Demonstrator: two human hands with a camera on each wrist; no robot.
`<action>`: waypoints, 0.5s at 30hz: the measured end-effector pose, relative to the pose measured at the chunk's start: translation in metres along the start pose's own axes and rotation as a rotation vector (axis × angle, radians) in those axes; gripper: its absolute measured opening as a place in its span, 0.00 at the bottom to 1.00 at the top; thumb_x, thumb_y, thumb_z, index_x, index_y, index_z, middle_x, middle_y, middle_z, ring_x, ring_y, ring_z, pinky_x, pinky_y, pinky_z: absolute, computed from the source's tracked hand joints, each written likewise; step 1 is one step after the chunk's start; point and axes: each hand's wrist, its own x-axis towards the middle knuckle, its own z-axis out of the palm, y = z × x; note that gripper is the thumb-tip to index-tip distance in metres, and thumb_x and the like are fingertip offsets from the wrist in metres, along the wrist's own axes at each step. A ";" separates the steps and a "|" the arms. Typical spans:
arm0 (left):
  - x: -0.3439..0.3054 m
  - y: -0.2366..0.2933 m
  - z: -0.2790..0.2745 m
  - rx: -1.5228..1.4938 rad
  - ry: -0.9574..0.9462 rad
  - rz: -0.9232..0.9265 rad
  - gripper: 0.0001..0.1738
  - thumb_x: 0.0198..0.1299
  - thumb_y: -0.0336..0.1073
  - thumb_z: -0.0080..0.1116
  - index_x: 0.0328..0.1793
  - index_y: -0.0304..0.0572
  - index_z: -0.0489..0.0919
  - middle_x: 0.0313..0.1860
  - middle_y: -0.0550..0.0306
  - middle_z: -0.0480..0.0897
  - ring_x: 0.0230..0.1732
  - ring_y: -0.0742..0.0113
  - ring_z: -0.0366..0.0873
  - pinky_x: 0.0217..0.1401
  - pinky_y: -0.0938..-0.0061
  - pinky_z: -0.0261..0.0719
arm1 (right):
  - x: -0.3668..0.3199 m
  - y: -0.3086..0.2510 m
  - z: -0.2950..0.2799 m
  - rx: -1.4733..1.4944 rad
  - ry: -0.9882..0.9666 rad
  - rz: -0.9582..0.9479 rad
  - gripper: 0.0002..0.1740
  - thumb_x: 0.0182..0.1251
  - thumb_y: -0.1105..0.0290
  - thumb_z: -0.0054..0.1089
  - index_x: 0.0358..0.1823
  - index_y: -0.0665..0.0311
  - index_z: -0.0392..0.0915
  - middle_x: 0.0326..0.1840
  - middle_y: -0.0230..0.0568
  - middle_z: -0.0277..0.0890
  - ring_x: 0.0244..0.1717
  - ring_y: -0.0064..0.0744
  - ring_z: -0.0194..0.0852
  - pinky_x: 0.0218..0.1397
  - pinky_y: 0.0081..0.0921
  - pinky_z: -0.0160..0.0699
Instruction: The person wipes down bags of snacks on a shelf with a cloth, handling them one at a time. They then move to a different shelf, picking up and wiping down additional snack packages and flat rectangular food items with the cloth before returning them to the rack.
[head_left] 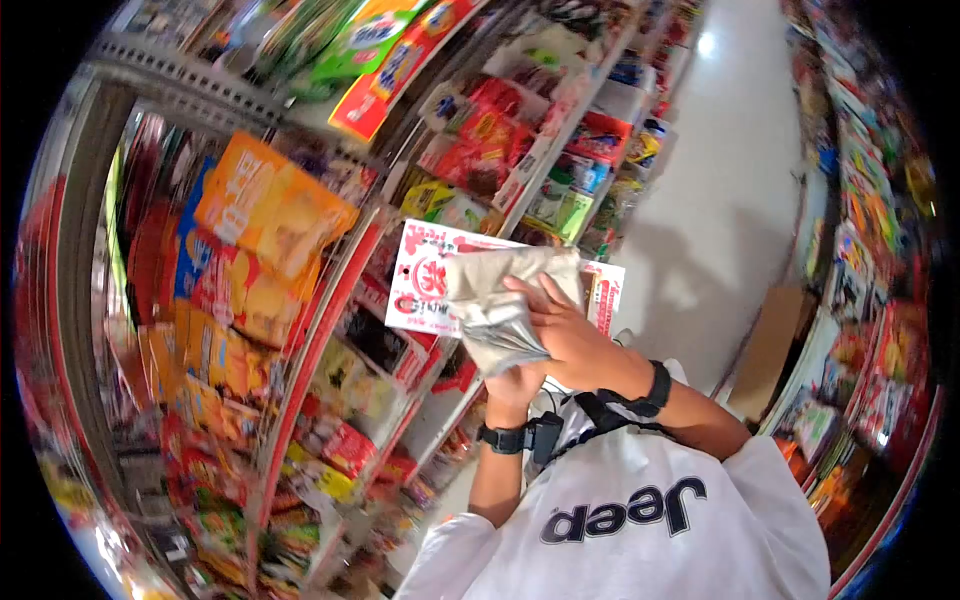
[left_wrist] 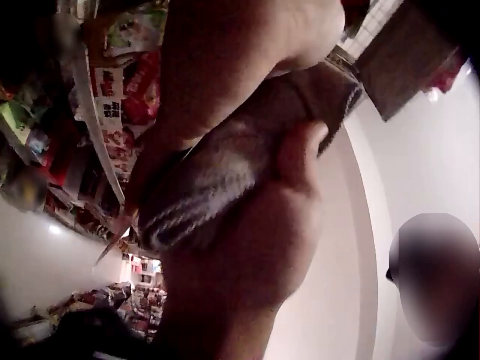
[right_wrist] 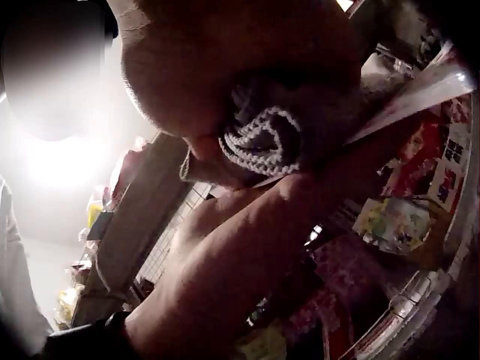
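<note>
A folded beige-grey cloth (head_left: 490,280) lies between both hands in the head view. My right hand (head_left: 565,335) rests over its top with straight, spread fingers. Below it, my left hand (head_left: 515,383) grips the lower end, its fingers mostly hidden behind the cloth. The left wrist view shows a thumb (left_wrist: 304,154) curled over the dark-looking cloth (left_wrist: 217,180), which has ribbed, braided-looking folds. In the right wrist view a braided fold (right_wrist: 266,146) shows between the two overlapping hands.
Shelves of packaged goods line the left, with orange snack bags (head_left: 265,210) closest. A white sign with red characters (head_left: 425,275) stands behind the cloth. The pale aisle floor (head_left: 700,200) runs ahead between these and the right shelves, with a cardboard box (head_left: 770,350) beside it.
</note>
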 end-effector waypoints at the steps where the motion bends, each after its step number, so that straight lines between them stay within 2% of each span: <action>1: -0.003 -0.002 -0.013 0.097 -0.007 0.047 0.37 0.57 0.64 0.27 0.64 0.46 0.56 0.61 0.56 0.62 0.60 0.59 0.60 0.65 0.63 0.52 | -0.006 0.002 -0.004 0.056 -0.016 -0.044 0.26 0.47 0.61 0.55 0.50 0.61 0.69 0.55 0.40 0.64 0.69 0.38 0.35 0.68 0.48 0.27; 2: -0.007 -0.002 -0.015 0.194 -0.009 0.094 0.38 0.55 0.66 0.29 0.63 0.45 0.57 0.59 0.55 0.65 0.58 0.58 0.62 0.63 0.62 0.55 | -0.013 0.006 -0.017 0.073 -0.139 -0.052 0.26 0.46 0.63 0.54 0.51 0.60 0.69 0.57 0.38 0.63 0.68 0.36 0.38 0.68 0.47 0.27; 3: 0.000 0.007 -0.001 -0.042 0.032 -0.032 0.39 0.54 0.66 0.30 0.62 0.45 0.58 0.58 0.56 0.66 0.58 0.58 0.63 0.63 0.62 0.56 | -0.020 0.012 -0.028 0.113 -0.201 -0.026 0.26 0.46 0.65 0.54 0.51 0.60 0.69 0.58 0.40 0.62 0.68 0.36 0.39 0.68 0.45 0.27; 4: 0.003 0.008 0.003 -0.109 0.108 -0.038 0.40 0.52 0.68 0.31 0.63 0.46 0.58 0.58 0.56 0.66 0.57 0.58 0.64 0.61 0.61 0.58 | -0.028 0.019 -0.031 0.195 -0.181 0.048 0.25 0.46 0.67 0.52 0.51 0.60 0.69 0.59 0.42 0.61 0.67 0.36 0.41 0.69 0.43 0.27; 5: 0.004 0.010 0.014 -0.112 0.075 0.082 0.34 0.57 0.61 0.35 0.61 0.44 0.60 0.58 0.58 0.66 0.56 0.59 0.65 0.59 0.61 0.61 | -0.039 0.033 -0.032 0.232 -0.199 0.090 0.25 0.46 0.68 0.51 0.51 0.62 0.69 0.59 0.43 0.60 0.66 0.37 0.44 0.69 0.41 0.28; 6: 0.001 0.009 -0.007 -0.095 0.134 0.045 0.26 0.57 0.53 0.41 0.55 0.43 0.65 0.53 0.58 0.70 0.52 0.61 0.68 0.55 0.63 0.64 | -0.048 0.044 -0.034 0.289 -0.188 0.168 0.25 0.46 0.69 0.51 0.50 0.64 0.68 0.60 0.46 0.58 0.64 0.39 0.47 0.69 0.38 0.30; 7: -0.005 0.009 -0.029 -0.081 0.193 -0.001 0.18 0.58 0.45 0.47 0.49 0.42 0.71 0.48 0.59 0.74 0.48 0.63 0.71 0.51 0.65 0.67 | -0.054 0.047 -0.036 0.340 -0.121 0.357 0.23 0.48 0.69 0.50 0.48 0.67 0.68 0.54 0.50 0.64 0.58 0.44 0.57 0.65 0.34 0.45; 8: -0.011 0.014 -0.031 0.103 0.294 -0.034 0.08 0.53 0.29 0.50 0.41 0.42 0.73 0.45 0.58 0.75 0.45 0.65 0.72 0.48 0.66 0.69 | -0.068 0.069 -0.036 0.363 -0.183 0.423 0.20 0.50 0.70 0.49 0.46 0.70 0.67 0.46 0.52 0.69 0.48 0.45 0.65 0.55 0.31 0.59; 9: -0.015 0.014 -0.042 0.160 0.348 -0.016 0.15 0.49 0.22 0.48 0.46 0.39 0.71 0.46 0.54 0.74 0.47 0.62 0.71 0.51 0.65 0.69 | -0.069 0.071 -0.042 0.393 -0.133 0.520 0.16 0.53 0.68 0.49 0.41 0.73 0.69 0.34 0.48 0.72 0.35 0.38 0.69 0.42 0.29 0.66; 11: -0.024 0.017 -0.069 0.258 0.346 0.015 0.22 0.47 0.19 0.46 0.52 0.36 0.67 0.48 0.51 0.73 0.50 0.59 0.70 0.54 0.64 0.68 | -0.074 0.082 -0.056 0.388 -0.157 0.703 0.15 0.56 0.65 0.50 0.32 0.73 0.71 0.24 0.40 0.70 0.27 0.27 0.64 0.34 0.25 0.65; 12: -0.031 0.018 -0.082 0.294 0.373 0.031 0.28 0.45 0.18 0.45 0.57 0.35 0.62 0.51 0.50 0.71 0.52 0.56 0.69 0.58 0.63 0.65 | -0.073 0.081 -0.059 0.376 -0.103 0.704 0.15 0.56 0.64 0.50 0.30 0.73 0.70 0.21 0.38 0.67 0.25 0.26 0.62 0.32 0.25 0.64; 13: -0.040 0.026 -0.094 0.405 0.404 0.011 0.27 0.46 0.17 0.43 0.57 0.36 0.62 0.52 0.50 0.70 0.52 0.57 0.69 0.58 0.65 0.64 | -0.073 0.078 -0.061 0.366 -0.047 0.710 0.15 0.57 0.63 0.50 0.27 0.72 0.70 0.19 0.36 0.65 0.24 0.24 0.59 0.30 0.24 0.63; 15: -0.050 0.046 -0.093 0.499 0.495 0.099 0.23 0.47 0.17 0.45 0.53 0.37 0.66 0.47 0.56 0.73 0.45 0.66 0.71 0.51 0.73 0.68 | -0.075 0.080 -0.061 0.343 0.013 0.733 0.17 0.57 0.62 0.50 0.23 0.72 0.69 0.15 0.34 0.61 0.22 0.23 0.56 0.28 0.24 0.62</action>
